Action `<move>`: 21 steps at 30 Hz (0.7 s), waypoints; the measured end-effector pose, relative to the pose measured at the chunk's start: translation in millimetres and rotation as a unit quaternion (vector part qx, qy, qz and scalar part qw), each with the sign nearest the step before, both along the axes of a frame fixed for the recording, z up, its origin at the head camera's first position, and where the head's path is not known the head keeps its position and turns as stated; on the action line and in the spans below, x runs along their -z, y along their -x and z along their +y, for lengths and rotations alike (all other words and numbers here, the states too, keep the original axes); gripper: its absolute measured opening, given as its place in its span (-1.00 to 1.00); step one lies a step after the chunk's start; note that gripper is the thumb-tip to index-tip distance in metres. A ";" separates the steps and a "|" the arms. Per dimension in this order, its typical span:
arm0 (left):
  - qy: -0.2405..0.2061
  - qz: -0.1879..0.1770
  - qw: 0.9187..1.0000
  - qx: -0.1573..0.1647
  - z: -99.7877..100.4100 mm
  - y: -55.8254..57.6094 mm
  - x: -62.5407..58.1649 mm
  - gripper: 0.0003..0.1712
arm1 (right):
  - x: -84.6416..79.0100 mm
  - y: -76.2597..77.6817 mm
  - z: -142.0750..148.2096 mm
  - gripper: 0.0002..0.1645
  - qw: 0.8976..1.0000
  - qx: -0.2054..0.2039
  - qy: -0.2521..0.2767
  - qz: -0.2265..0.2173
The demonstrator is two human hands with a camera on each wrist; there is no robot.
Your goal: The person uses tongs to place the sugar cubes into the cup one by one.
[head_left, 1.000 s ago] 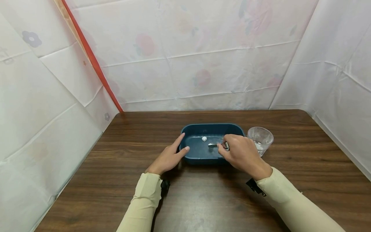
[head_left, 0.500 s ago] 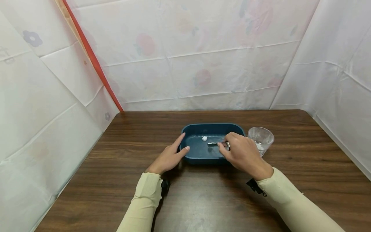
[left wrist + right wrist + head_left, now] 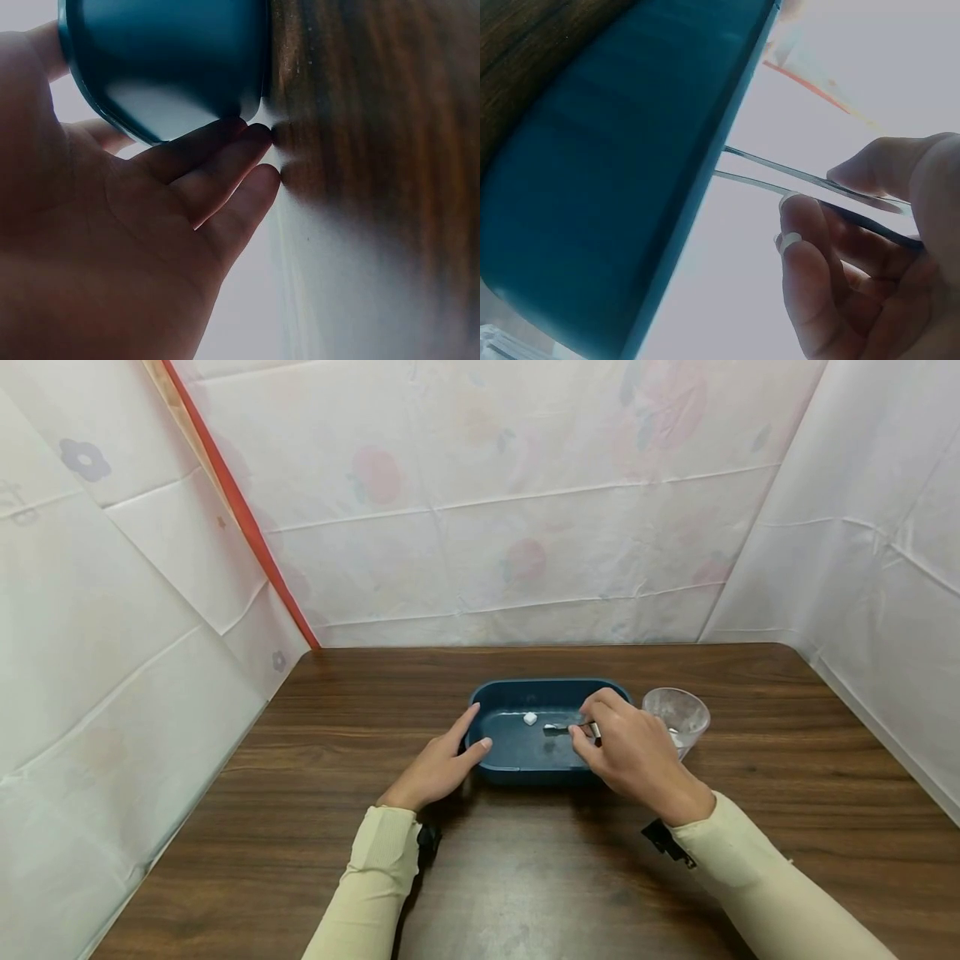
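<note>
A dark blue rectangular tray [image 3: 517, 768] stands on the wooden table. My left hand [image 3: 433, 770] rests against its left end, thumb and index finger at the rim. In the left wrist view the other fingers [image 3: 240, 199] lie fairly straight, fingertips low by the tray's outer wall. My right hand [image 3: 633, 747] pinches metal tweezers [image 3: 795, 174] between thumb and fingers. Their tips reach left over the tray floor, with a dark shadow below; the end looks whitish. A small white lump [image 3: 530, 718] lies in the tray, left of the tips.
A clear glass [image 3: 693, 714] with white bits inside stands close to the tray's right end, partly behind my right hand. White patterned sheets [image 3: 480, 560] hang behind and beside the brown table [image 3: 360, 710].
My right hand has moved slightly right and the tweezers' tips have shifted a little right and farther away. The left hand, tray and white lump stay practically where they were.
</note>
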State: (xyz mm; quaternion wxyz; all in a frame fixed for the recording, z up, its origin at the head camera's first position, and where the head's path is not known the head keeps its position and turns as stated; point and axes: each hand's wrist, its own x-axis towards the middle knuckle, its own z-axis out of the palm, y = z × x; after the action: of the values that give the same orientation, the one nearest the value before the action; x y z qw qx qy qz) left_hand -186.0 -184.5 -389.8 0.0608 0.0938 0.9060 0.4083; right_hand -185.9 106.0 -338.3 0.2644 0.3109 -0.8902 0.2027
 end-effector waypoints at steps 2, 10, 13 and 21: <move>0.000 0.001 1.000 0.001 0.2 -0.2 -0.1 -0.16 | -1.7 -0.2 0.8 -0.86 1.000 0.000 0.000 -0.001; 0.002 0.007 1.000 -0.005 0.7 1.1 0.8 -0.18 | -9.3 -0.4 6.2 -0.88 1.000 0.001 0.012 0.004; 0.000 0.008 1.000 -0.004 0.6 1.2 1.0 -0.18 | -12.0 -0.2 8.3 -0.88 1.000 0.006 0.011 0.011; 0.002 0.012 1.000 -0.003 0.5 0.8 1.1 -0.17 | -16.2 0.1 13.2 -0.89 1.000 0.023 0.014 0.011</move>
State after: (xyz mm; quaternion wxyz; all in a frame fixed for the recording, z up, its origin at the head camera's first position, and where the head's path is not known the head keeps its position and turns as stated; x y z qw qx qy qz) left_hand -186.9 -184.0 -390.9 0.0491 0.0953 0.9079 0.4053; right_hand -186.0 119.2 -322.1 0.2833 0.2887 -0.8912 0.2054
